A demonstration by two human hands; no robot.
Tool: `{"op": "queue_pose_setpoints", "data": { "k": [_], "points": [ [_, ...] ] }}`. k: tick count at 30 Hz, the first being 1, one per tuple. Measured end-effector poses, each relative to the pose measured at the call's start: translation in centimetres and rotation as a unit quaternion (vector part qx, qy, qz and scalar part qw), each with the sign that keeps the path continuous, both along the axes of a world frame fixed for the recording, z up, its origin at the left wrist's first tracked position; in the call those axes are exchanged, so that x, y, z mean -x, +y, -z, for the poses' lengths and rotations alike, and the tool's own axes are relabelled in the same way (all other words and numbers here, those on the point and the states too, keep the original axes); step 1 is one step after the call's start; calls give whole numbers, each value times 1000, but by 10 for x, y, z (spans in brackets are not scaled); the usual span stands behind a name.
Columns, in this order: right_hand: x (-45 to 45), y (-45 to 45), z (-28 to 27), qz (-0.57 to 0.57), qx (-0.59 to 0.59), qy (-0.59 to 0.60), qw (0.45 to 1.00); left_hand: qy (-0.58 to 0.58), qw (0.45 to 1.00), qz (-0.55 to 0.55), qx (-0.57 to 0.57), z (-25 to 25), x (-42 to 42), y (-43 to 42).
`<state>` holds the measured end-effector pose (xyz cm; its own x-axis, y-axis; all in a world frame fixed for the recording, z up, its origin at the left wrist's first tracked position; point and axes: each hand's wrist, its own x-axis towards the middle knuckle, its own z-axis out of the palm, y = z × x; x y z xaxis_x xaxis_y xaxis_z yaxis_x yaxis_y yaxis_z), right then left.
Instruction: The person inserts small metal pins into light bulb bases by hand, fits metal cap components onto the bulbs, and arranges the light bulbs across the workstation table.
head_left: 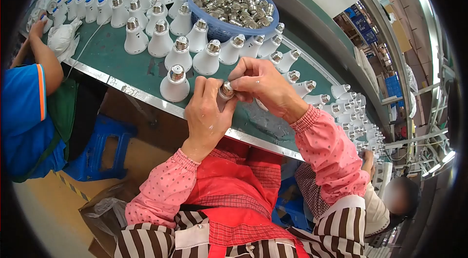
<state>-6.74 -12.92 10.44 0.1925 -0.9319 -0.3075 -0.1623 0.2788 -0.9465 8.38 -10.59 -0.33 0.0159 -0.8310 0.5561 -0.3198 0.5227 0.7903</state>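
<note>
My left hand (208, 114) is wrapped round a white bulb housing, mostly hidden by the fingers, above the bench's front edge. Its silvery metal cap (226, 89) points up between my two hands. The fingertips of my right hand (258, 82) pinch this cap from the right side. Close by on the left, a white bulb housing with a metal cap (175, 85) stands upright on the green bench (152, 82). More capped housings stand behind my hands, one of them (206, 58) just beyond my left hand.
A blue basket (222, 26) full of metal caps sits at the back. Several blue-topped housings (103, 12) and a white bag (63, 38) are at the left, beside a co-worker's arm (46, 56). Another person (380, 209) sits at the right. A blue stool (105, 153) stands below.
</note>
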Motion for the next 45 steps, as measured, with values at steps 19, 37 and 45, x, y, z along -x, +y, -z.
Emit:
{"op": "queue_pose_setpoints", "data": {
  "k": [19,37,45],
  "points": [
    [12,16,-9,13,57,14,998,-7,1000,10,5,-7,0,1],
    [107,161,63,-61,309,628,712,-38,996,7,79,-31,-5,50],
    [116,159,74,-28,330,593,734,-116,978,169,35,-18,31,69]
  ]
}}
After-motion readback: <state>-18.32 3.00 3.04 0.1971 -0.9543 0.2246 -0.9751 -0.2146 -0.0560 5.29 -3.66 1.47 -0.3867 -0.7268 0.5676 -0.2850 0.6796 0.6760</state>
